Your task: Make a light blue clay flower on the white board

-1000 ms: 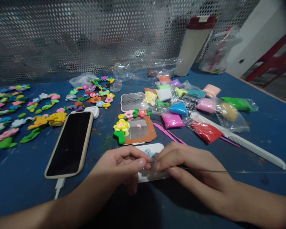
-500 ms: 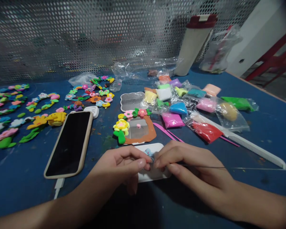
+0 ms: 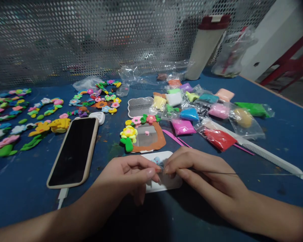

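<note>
My left hand (image 3: 137, 174) is closed in a pinch, thumb against forefinger, at a small light-blue clay piece (image 3: 157, 160). Whether the fingers grip that piece or something tinier is hidden. Facing it, fingertips nearly meeting, my right hand (image 3: 204, 171) pinches a long thin wire-like rod (image 3: 252, 174) that runs out past the knuckles to the right. Under both hands lies a white board (image 3: 170, 185). Just beyond it is a small mirror frame (image 3: 153, 146) covered partly in brown clay, with clay flowers and leaves along its left and top sides.
A phone (image 3: 74, 151) with a cable lies left, near several clay-decorated pieces (image 3: 101, 104). Bagged clay packets (image 3: 189, 114), pink tools (image 3: 173, 137) and a white comb (image 3: 267, 156) lie right. A tumbler (image 3: 204, 50) stands before a perforated metal panel (image 3: 91, 40).
The thin rod in my right hand has shifted slightly in angle, its far end a little higher. Both hands stay almost in place over the white board.
</note>
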